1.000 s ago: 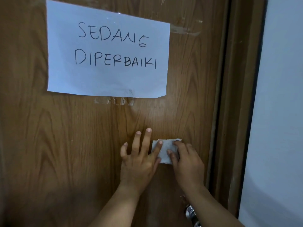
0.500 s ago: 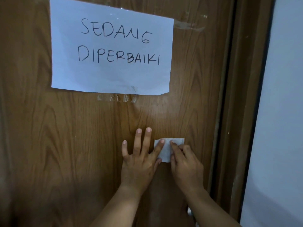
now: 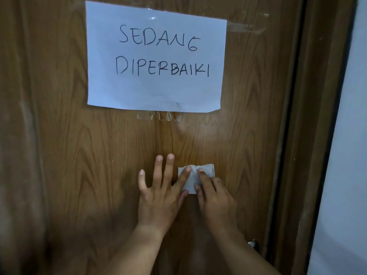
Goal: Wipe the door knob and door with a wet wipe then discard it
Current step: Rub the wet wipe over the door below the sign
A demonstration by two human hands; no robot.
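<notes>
**Q:** What occupies the far left?
**A:** The brown wood-grain door (image 3: 59,155), which fills most of the view. A white paper sign (image 3: 155,92), hand-lettered "SEDANG DIPERBAIKI", is fixed to its upper half. A strip of clear tape (image 3: 158,116) sits just below the sign's bottom edge.

**Q:** And beneath the sign?
**A:** The left hand (image 3: 158,199) lies flat on the door, fingers straight and spread apart. Its index fingertip presses the left part of the wet wipe (image 3: 190,183). Its thumb lies at the wipe's lower left edge.

**Q:** Where exactly is the wipe?
**A:** It is against the door panel, below the sign and between the two hands. It is white, folded small, and puckered along its top edge where the two index fingertips bear on it.

**Q:** What lies to its right?
**A:** The right hand (image 3: 216,199). Its index finger presses straight onto the wipe and its thumb touches the wipe's lower edge. The remaining fingers are bent back and close on nothing.

**Q:** Further right?
**A:** The metal door knob (image 3: 253,244) is low down near the door's edge, partly hidden behind the right forearm and well apart from the wipe. Beyond it come the brown door frame (image 3: 309,135) and a pale wall (image 3: 347,155).
</notes>
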